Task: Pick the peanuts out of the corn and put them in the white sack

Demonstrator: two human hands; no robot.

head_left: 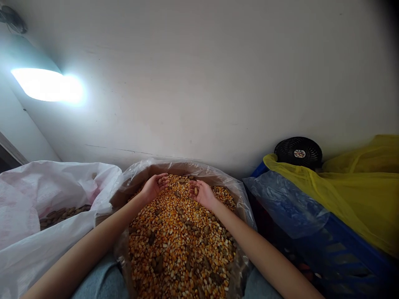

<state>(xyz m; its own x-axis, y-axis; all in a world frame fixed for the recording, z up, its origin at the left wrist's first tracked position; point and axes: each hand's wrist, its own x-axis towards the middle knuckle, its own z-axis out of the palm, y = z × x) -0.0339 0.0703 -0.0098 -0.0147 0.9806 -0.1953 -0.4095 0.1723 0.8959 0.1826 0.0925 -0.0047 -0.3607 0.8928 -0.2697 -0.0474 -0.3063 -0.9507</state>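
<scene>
A plastic-lined cardboard box (199, 169) between my knees holds loose corn kernels (174, 232) with brown, unshelled peanuts (188, 223) scattered among them. Over the far left part of the corn, my left hand (152, 188) is turned palm up, its fingers curled round a small brown piece that looks like a peanut. Opposite it, my right hand (204, 195) is also palm up, with a peanut (195, 191) resting in its curled fingers. Both hands are just above the kernels and a short gap separates them.
To the left, a white sack (77, 170) stands open with more peanuts (64, 215) inside. At the right are a blue plastic crate (343, 249), yellow mesh cloth (352, 195), a clear plastic bag (289, 203) and a black fan (298, 153). A bright lamp (40, 85) hangs upper left before the wall.
</scene>
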